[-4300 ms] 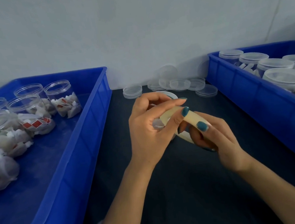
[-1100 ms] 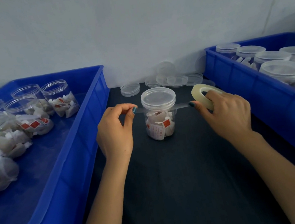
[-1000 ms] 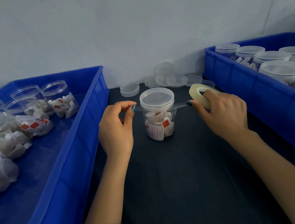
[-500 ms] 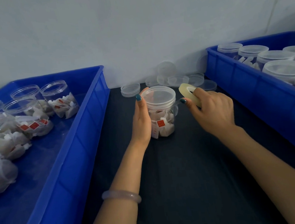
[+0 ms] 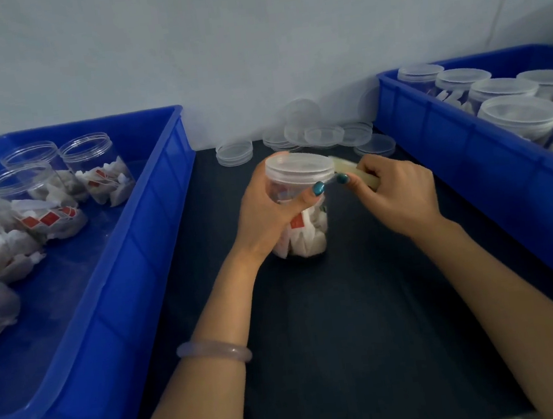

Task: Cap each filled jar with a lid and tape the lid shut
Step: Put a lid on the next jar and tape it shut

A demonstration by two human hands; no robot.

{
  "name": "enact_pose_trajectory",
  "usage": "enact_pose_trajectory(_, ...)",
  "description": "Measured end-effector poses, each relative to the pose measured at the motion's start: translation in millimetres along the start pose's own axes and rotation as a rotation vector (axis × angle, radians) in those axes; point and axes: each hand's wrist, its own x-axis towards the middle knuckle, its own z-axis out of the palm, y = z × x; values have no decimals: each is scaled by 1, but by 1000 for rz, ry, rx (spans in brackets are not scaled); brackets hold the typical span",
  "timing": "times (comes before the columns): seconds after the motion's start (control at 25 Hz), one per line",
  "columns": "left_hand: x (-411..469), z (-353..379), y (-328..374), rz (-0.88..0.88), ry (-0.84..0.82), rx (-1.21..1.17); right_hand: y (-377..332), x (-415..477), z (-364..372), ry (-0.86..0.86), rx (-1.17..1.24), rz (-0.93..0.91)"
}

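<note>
Jar [image 5: 309, 240] half hidden by left hand [image 5: 268, 210], tape roll [image 5: 356, 170] by right hand [image 5: 401, 195].

I count two blue bins [image 5: 152, 223] on the bench [image 5: 352, 338]. In the left one I make out five open jars [image 5: 91, 165], though the picture's edge may cut off more. The right one shows at least six capped jars [image 5: 519, 112], with a seventh partly cut off. One jar [image 5: 309, 240] stands between the bins, wearing one lid [image 5: 298, 167]. One tape roll [image 5: 346, 166]. The loose lids [image 5: 234, 150] at the back are stacked, so I can't total them. Two hands: left hand [image 5: 268, 210] and right hand [image 5: 401, 195]. One bracelet [image 5: 215, 350].
</note>
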Motion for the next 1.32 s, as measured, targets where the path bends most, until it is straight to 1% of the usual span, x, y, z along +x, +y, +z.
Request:
enact_pose_trajectory(0.12,-1,-7,6,-35,-59,-107,-2,3,-8,-101,98,27)
enact_pose_trajectory(0.24,-3,-16,10,-97,-115,-103,-1,6,-11,-262,192,23)
enact_pose_trajectory(0.32,-6,-18,12,-161,-138,-132,-3,4,-10,-378,370,45)
enact_pose_trajectory(0.44,-7,-23,13,-216,-133,-242,-11,3,-10,-583,677,126)
enact_pose_trajectory(0.48,-8,-24,13,-226,-141,-273,-13,3,-10,-611,720,149)
enact_pose_trajectory(0.52,-8,-25,14,-232,-156,-295,-13,3,-10,-605,706,163)
enact_pose_trajectory(0.64,-11,-24,15,-230,-219,-320,-12,4,-13,-496,529,158)
enact_pose_trajectory(0.8,-13,-20,18,-330,-267,-422,-12,3,-13,-408,493,190)
enact_pose_trajectory(0.88,-13,-20,15,-327,-278,-447,-11,3,-13,-422,509,172)
enact_pose_trajectory(1.04,-13,-19,10,-346,-297,-485,-7,2,-20,-543,528,43)
enact_pose_trajectory(1.12,-11,-17,5,-331,-261,-439,-7,2,-24,-557,499,4)
enact_pose_trajectory(1.24,-9,-14,5,-322,-182,-261,-14,1,-27,-526,427,14)
enact_pose_trajectory(1.32,-8,-12,8,-196,-110,-90,-16,-1,-26,-500,407,28)
